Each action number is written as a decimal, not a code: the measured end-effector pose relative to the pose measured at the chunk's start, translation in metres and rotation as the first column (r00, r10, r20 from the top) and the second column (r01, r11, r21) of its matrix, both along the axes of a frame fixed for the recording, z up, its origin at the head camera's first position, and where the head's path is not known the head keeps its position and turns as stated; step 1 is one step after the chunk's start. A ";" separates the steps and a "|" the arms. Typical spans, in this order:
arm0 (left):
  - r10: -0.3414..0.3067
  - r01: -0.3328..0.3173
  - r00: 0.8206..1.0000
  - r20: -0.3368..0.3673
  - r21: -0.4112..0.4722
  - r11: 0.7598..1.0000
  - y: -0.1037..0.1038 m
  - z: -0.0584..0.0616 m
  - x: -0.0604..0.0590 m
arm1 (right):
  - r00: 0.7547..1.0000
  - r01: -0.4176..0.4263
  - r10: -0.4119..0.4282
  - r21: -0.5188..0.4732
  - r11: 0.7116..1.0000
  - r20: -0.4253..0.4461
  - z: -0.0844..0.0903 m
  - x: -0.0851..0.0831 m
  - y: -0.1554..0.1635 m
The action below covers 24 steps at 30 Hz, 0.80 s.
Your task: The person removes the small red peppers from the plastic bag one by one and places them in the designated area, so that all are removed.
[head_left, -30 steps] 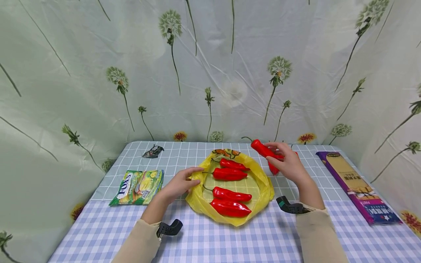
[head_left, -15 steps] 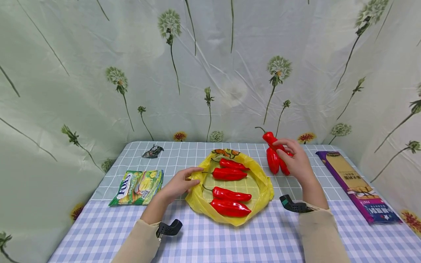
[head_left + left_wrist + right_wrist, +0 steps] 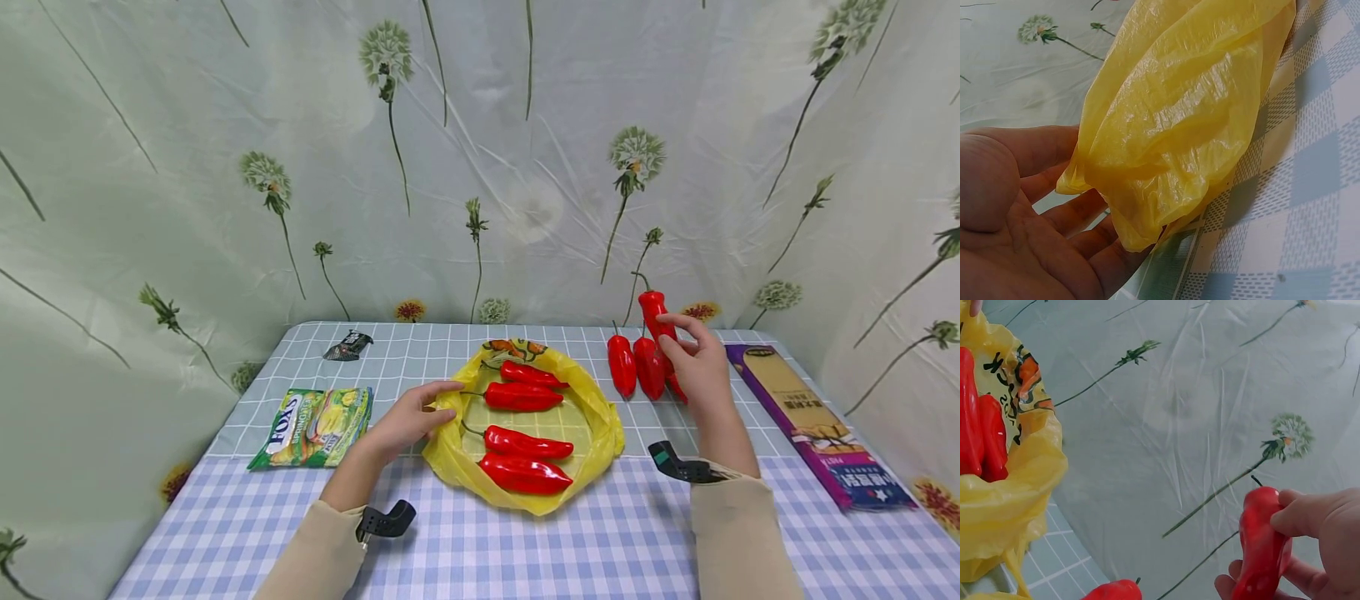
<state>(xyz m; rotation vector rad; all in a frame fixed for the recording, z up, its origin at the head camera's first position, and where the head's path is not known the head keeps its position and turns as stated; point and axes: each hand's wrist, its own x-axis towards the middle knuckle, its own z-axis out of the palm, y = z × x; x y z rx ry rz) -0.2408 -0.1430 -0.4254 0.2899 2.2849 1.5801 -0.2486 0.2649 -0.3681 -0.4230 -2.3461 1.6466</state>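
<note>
Right of the yellow bag, right hand fingers pinch a red pepper upright; left hand, fingers relaxed, touches the bag's left rim.

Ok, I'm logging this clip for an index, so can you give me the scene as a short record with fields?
left hand: rests on the rim of the yellow plastic bag
right hand: grips one glossy red pepper, raised
in bag: four red peppers
on checked tablecloth: two more red peppers beside the right hand
elsewhere: green sweet packet, purple box
</note>
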 end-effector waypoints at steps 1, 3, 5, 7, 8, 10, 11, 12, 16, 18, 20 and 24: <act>0.000 0.000 1.000 0.001 0.000 1.000 0.000 0.000 0.000 | 1.000 0.005 -0.005 -0.018 1.000 -0.001 0.000 0.000 0.001; -0.001 0.001 1.000 0.002 0.001 1.000 0.000 0.000 0.000 | 1.000 0.016 -0.016 -0.049 0.999 0.003 -0.001 0.000 0.004; -0.002 0.002 1.000 0.003 0.002 1.000 0.000 0.000 0.000 | 1.000 0.023 -0.022 -0.077 0.997 0.007 -0.002 0.000 0.008; -0.002 0.002 1.000 0.002 0.001 1.000 0.000 0.000 0.000 | 0.999 0.035 -0.034 -0.095 0.995 0.012 -0.004 -0.001 0.011; -0.002 0.002 1.000 0.001 0.001 1.000 0.000 0.000 0.000 | 0.999 0.043 -0.041 -0.105 0.994 0.014 -0.005 -0.002 0.013; -0.003 0.003 1.000 0.001 0.003 1.000 0.000 0.000 0.000 | 0.998 0.061 -0.060 -0.129 0.990 0.015 -0.007 -0.003 0.016; -0.005 0.005 1.000 0.000 0.003 1.000 0.000 0.000 0.000 | 0.997 0.072 -0.070 -0.139 0.988 0.018 -0.009 -0.004 0.018; -0.006 0.006 1.000 -0.001 0.003 1.000 0.000 0.000 0.000 | 0.996 0.086 -0.083 -0.147 0.985 0.025 -0.010 -0.005 0.019; -0.008 0.008 1.000 -0.002 0.005 1.000 0.000 -0.001 0.000 | 0.992 0.127 -0.122 -0.181 0.975 0.038 -0.016 -0.006 0.025; -0.008 0.008 1.000 -0.003 0.004 1.000 0.000 -0.001 -0.001 | 0.989 0.147 -0.142 -0.186 0.971 0.042 -0.020 -0.007 0.028; -0.008 0.008 1.000 -0.003 0.004 1.000 0.000 0.000 -0.001 | 0.986 0.169 -0.163 -0.186 0.968 0.044 -0.025 -0.008 0.032; -0.006 0.006 1.000 -0.002 -0.004 1.000 0.000 0.001 0.000 | 0.974 0.226 -0.218 -0.166 0.960 0.063 -0.035 -0.011 0.039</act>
